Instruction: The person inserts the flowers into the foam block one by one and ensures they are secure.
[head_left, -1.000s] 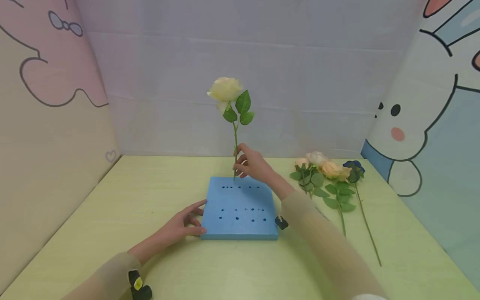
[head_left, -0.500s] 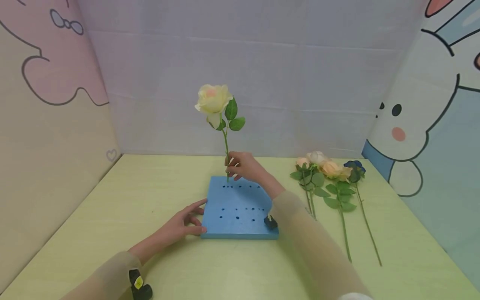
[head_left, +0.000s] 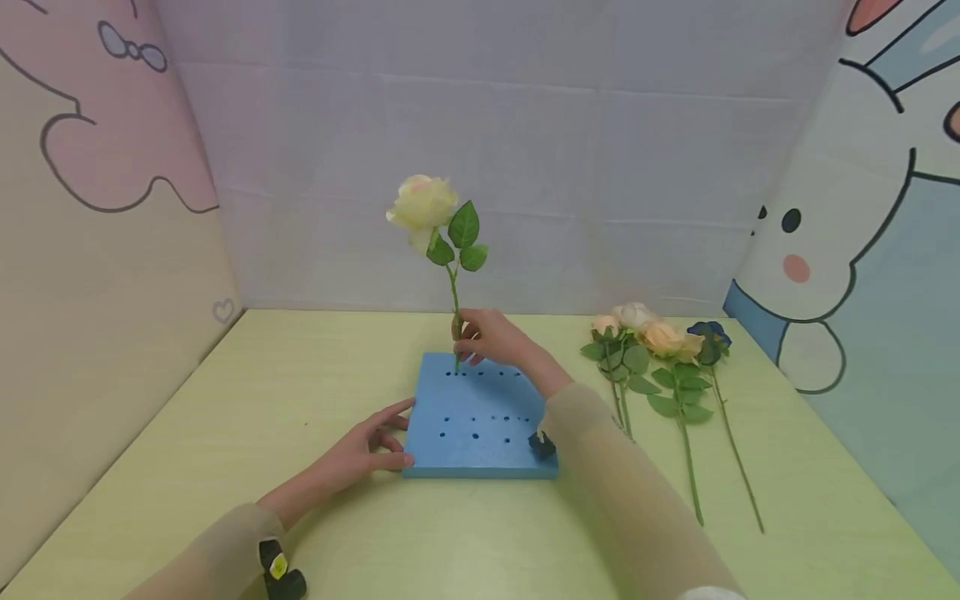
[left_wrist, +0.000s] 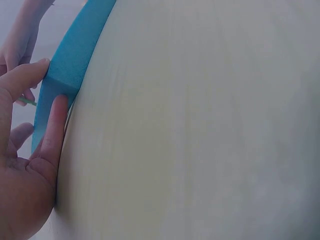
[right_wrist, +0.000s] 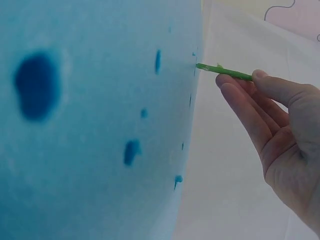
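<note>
At the foam block's [head_left: 480,421] far edge, rose stem [head_left: 455,317] in right-hand fingers [head_left: 471,337].

— What's the rose [head_left: 424,205] like?
— Cream-yellow bloom, a few green leaves under it, on a thin green stem [head_left: 454,310]. It stands nearly upright, the head leaning a little left.
— Where's its foot?
— At a hole in the far left row of the foam [head_left: 480,417].
— And the foam?
— A flat blue square slab, dotted with dark holes, lying on the table.
</note>
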